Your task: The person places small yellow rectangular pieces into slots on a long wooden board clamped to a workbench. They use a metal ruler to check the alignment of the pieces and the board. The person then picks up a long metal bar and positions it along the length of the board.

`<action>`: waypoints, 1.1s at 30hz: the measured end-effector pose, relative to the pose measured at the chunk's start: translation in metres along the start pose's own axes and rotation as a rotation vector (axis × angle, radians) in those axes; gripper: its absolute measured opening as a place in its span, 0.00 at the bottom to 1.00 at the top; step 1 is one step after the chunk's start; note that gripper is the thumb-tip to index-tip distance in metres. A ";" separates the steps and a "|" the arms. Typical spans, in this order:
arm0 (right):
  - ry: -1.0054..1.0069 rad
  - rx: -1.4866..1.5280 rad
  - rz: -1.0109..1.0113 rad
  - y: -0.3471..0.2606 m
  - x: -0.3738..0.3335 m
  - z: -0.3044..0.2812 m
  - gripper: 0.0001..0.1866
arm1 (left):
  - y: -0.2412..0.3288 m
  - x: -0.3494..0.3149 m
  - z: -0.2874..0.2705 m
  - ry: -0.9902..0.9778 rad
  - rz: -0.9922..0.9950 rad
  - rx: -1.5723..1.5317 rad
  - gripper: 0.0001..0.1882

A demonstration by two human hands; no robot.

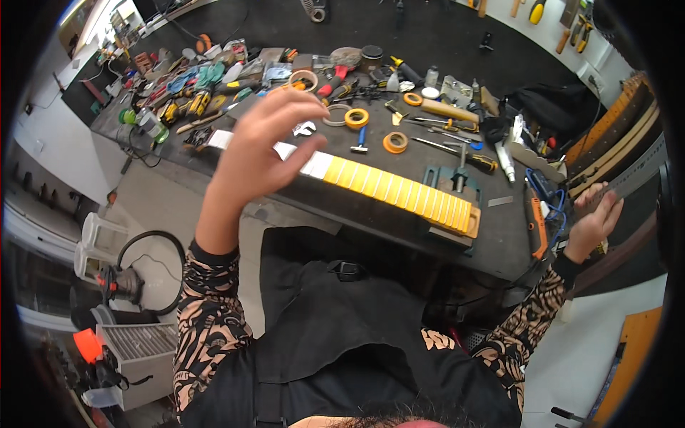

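A guitar neck (399,192), its fretboard covered in yellow tape between the metal frets, lies across the front of the dark workbench. White tape (314,165) covers part of it toward the left. Its right end rests at a green vise (457,182). My left hand (264,146) is raised over the neck's left part, fingers curved and apart, holding nothing; it hides some of the neck. Far to the right, my right hand (596,222) reaches out with extended fingers, beside the end of a long grey metal ruler (641,176). Whether they touch, I cannot tell.
Tape rolls (357,118), a blue-handled razor (361,138), screwdrivers (464,153) and a cluttered tool heap (200,93) lie behind the neck. An orange tool (536,227) with a blue cord is at the bench's right. A vacuum (123,284) stands on the floor at left.
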State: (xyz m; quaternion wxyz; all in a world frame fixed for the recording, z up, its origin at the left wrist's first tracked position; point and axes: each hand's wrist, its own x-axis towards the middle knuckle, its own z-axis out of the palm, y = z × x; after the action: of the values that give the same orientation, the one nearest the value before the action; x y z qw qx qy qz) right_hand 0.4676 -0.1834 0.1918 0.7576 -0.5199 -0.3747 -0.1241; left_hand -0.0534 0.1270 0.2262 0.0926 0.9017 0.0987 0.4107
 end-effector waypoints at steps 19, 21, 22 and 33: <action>-0.818 -0.554 -0.130 -0.019 -0.135 0.055 0.03 | -0.035 -0.014 -0.067 -0.196 0.104 0.680 0.21; -0.843 -0.621 -0.145 -0.010 -0.137 0.049 0.04 | -0.069 -0.032 -0.050 -0.264 0.004 0.570 0.17; -0.854 -0.656 -0.150 -0.003 -0.137 0.046 0.04 | -0.084 -0.041 -0.040 -0.296 -0.062 0.524 0.15; -0.930 -0.778 -0.218 0.026 -0.131 0.026 0.04 | -0.140 -0.096 0.031 -0.275 -0.150 0.328 0.11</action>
State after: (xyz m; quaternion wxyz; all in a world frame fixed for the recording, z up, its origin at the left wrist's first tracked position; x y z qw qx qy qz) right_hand 0.3813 -0.1763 0.0876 0.2526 -0.7167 -0.6439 -0.0887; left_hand -0.1054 0.2352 0.1022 -0.0124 0.9424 0.2171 0.2542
